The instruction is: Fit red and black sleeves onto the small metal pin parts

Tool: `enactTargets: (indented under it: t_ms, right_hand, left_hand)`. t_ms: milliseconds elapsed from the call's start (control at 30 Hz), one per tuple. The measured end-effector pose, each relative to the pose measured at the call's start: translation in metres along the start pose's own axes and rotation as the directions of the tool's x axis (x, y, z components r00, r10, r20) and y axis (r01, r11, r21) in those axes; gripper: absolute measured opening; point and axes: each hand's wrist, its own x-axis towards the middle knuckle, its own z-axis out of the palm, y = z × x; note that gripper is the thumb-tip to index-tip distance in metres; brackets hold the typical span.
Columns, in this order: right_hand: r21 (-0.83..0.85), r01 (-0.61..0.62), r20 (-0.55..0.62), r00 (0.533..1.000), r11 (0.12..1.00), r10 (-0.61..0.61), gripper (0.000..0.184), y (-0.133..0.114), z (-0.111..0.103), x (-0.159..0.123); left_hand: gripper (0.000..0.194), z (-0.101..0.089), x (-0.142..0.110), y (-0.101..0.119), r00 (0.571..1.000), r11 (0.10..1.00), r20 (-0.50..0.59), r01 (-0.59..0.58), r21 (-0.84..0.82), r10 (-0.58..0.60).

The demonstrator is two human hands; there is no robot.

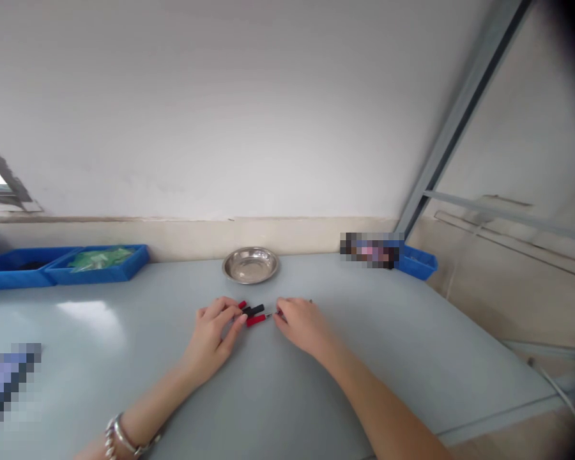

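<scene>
Both hands rest on a grey table (268, 396), close together at its middle. My left hand (215, 332) has its fingers curled over small red and black plug-like parts (253, 314) and holds them. My right hand (299, 322) is closed in a pinch at the thin metal tip of the red part. What else the right fingers hold, if anything, is hidden. A silver bracelet (124, 437) is on my left wrist.
A shiny metal bowl (250, 264) stands just beyond the hands near the wall. Two blue bins (62, 265) sit at the far left, one with green items. Another blue bin (418, 262) is at the far right corner. The table's right edge drops off.
</scene>
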Motion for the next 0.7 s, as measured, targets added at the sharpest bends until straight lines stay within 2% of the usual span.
enactTargets:
  t_ms: [533,700]
  right_hand:
    - [-0.171,-0.012,0.059,0.998,0.985,0.022,0.019,-0.0008,0.0018,-0.0008]
    - [-0.185,-0.009,0.075,0.997,0.983,0.024,0.018,-0.0008,0.0057,0.0]
  left_hand:
    - [0.023,-0.0013,0.0009,0.0044,0.999,1.0,0.047,-0.008,-0.027,0.009]
    - [0.02,-0.0001,0.0005,0.0053,0.997,0.999,0.063,-0.048,0.005,0.047]
